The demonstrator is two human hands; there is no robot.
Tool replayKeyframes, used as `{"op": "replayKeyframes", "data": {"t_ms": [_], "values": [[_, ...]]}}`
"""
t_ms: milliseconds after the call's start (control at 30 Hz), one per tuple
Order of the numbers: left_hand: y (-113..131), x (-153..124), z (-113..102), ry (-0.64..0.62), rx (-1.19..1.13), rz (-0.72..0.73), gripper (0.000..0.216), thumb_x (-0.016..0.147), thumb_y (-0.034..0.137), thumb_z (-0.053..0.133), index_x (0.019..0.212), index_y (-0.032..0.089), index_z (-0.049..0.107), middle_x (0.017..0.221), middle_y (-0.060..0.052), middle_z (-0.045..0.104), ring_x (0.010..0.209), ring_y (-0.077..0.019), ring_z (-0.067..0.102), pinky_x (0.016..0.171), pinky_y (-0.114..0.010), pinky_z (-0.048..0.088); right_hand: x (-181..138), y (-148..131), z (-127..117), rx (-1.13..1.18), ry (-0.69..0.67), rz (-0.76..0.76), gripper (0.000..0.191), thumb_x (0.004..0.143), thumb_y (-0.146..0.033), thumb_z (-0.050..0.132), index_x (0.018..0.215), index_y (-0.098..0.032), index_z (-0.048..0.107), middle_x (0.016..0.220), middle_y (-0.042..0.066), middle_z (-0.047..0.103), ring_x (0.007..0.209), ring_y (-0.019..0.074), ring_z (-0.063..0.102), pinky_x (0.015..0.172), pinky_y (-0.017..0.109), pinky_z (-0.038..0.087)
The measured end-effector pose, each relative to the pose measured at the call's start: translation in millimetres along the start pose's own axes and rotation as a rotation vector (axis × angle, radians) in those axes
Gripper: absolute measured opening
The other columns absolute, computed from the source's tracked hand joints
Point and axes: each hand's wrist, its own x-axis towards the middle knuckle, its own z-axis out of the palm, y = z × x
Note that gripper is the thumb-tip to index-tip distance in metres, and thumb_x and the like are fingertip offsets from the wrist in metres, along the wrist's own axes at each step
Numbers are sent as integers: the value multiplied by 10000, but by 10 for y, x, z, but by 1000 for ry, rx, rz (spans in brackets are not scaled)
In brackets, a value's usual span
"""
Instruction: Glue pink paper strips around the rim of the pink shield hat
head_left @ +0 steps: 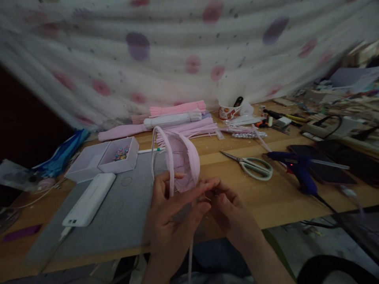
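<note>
My left hand (174,225) is closed around the near part of a pale pink basket-like piece (194,157) that has a thin looped handle. The piece is tilted, its hollow side facing left. My right hand (232,213) meets the left fingertips just right of the basket, thumb and fingers pinched together. What lies in that pinch is too small and dim to name. A thin pale strip (190,256) hangs below my left hand. Open-bladed or not I cannot tell, green-handled scissors (257,169) rest on the table to the right.
A blue glue gun (302,171) with a lit red light lies at right, beside a dark phone (322,165). Bundles of pink and white pipe cleaners (177,118) lie behind. At left are a bead box (118,167), a white power bank (90,201) and a grey mat (130,221).
</note>
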Motion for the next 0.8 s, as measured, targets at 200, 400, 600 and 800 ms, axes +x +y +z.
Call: {"op": "replayKeyframes", "data": {"t_ms": [200,400,600,800], "values": [[41,33,8,-86,-80,-99,150,830,462,700,841,358,808,1035,-41,586,1010,-200,588,831,-296,543,60,11,47,-118,3,-91,301,695,-486,833,784,-238,688,778,-1,582,750,149,543,679,255,491],[-1,27,6,-71,-84,-69,85,828,362,729,777,322,785,1048,-27,589,1044,-187,576,882,-290,509,77,23,85,-172,20,-150,309,680,-477,847,726,-229,669,735,-14,560,698,140,512,641,252,452],[-1,-32,91,67,-112,-175,322,842,527,660,671,259,712,1069,-29,581,1062,-195,568,906,-304,500,68,64,120,-137,65,-184,264,689,-428,854,711,-233,677,739,-20,553,704,129,508,636,230,429],[-17,-4,9,67,-61,-100,249,896,444,622,744,289,742,1093,-16,604,1089,-191,568,854,-270,503,95,70,81,-176,55,-244,253,731,-455,820,726,-236,695,749,-13,574,682,129,510,617,241,417]]}}
